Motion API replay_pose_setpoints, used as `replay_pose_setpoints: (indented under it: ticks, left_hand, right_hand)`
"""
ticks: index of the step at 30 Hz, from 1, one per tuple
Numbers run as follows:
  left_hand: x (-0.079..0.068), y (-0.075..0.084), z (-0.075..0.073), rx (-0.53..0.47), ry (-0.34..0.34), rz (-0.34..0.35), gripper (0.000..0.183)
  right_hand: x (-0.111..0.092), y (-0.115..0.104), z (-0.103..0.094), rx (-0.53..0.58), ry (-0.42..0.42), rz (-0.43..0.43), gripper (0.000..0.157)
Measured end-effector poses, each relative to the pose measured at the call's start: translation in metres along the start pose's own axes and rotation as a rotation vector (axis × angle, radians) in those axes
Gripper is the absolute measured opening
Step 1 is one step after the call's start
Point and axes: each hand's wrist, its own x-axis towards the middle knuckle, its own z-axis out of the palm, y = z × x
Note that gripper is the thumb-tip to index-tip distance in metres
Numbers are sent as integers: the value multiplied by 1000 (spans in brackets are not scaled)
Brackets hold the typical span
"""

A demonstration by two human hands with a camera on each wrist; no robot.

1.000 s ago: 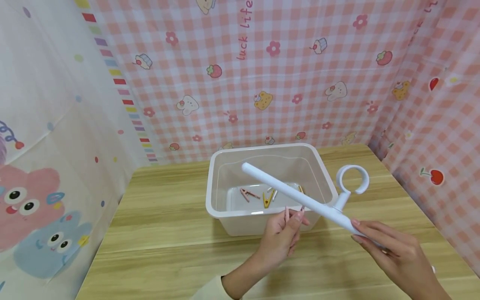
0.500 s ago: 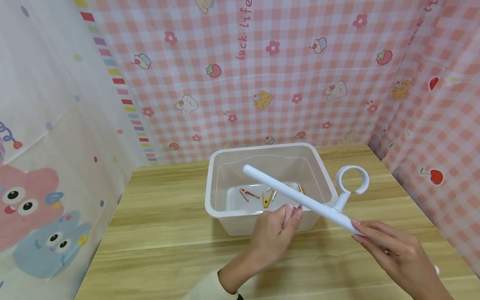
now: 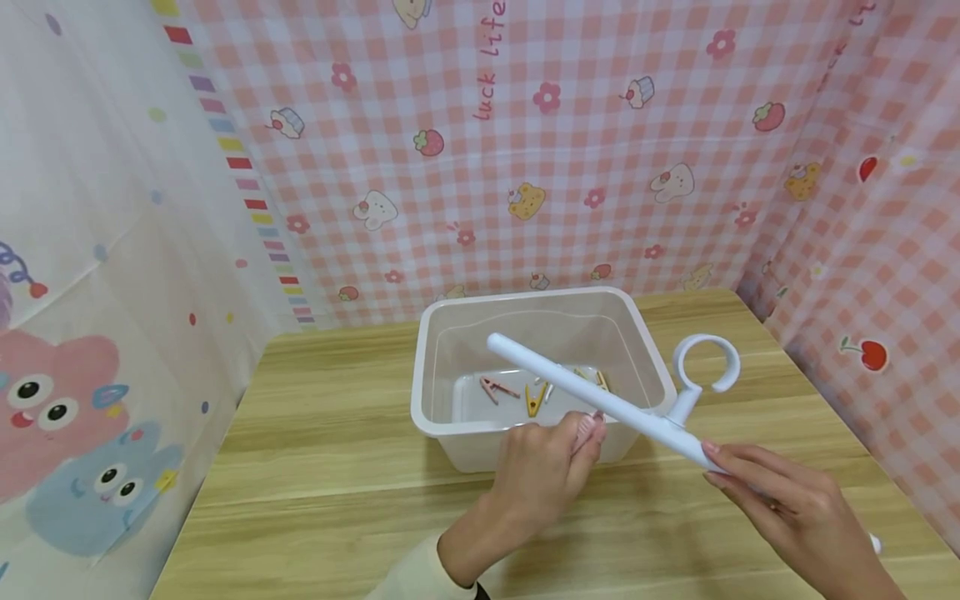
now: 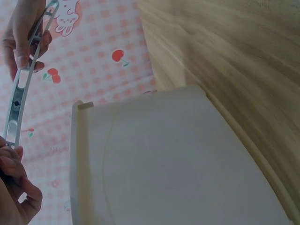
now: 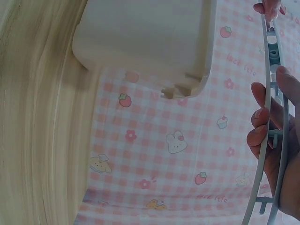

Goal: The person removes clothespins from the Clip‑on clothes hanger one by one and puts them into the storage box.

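My right hand (image 3: 795, 500) grips a white plastic hanger (image 3: 562, 375) by one end, tilted above the tub; its C-shaped hook (image 3: 678, 362) points up. Below the bar's middle, my left hand (image 3: 540, 471) squeezes a pink clothespin (image 3: 584, 429) between thumb and fingers. The clothespin's tip is at the bar's lower edge; whether it bites the bar is hidden. In the right wrist view the hanger's slotted underside (image 5: 273, 51) shows, with my right fingers curled round it. A cream plastic tub (image 3: 457, 450) holds a pink clothespin (image 3: 498, 388), a yellow one (image 3: 535, 402) and others partly hidden.
The tub stands on a wood-grain table (image 3: 315, 500), close to the back. A checked pink curtain (image 3: 480, 167) hangs behind and at the right, a white cartoon curtain (image 3: 112, 375) at the left. A small white tip (image 3: 875, 543) shows beside my right wrist.
My left hand has turned and come slightly left, closing its fingers tighter on the pink clothespin, whose two legs stood apart before. The hanger has dipped slightly at its far end.
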Motion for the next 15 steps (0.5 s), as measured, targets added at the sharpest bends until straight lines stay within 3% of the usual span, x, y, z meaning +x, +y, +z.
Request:
replay_pose_setpoints:
  ticks: [3,10,15]
  left_hand:
    - [2,2,-3,-117,-60,-73,37]
    - [7,3,-8,-714,-253,-406,47]
    - [8,2,-7,-974,-318,-549,38]
  right_hand:
    - [1,0,0,16,8,-10,45]
    - [4,-2,1,60,33,-25,43]
    - [5,-2,1,79,40,-30,42]
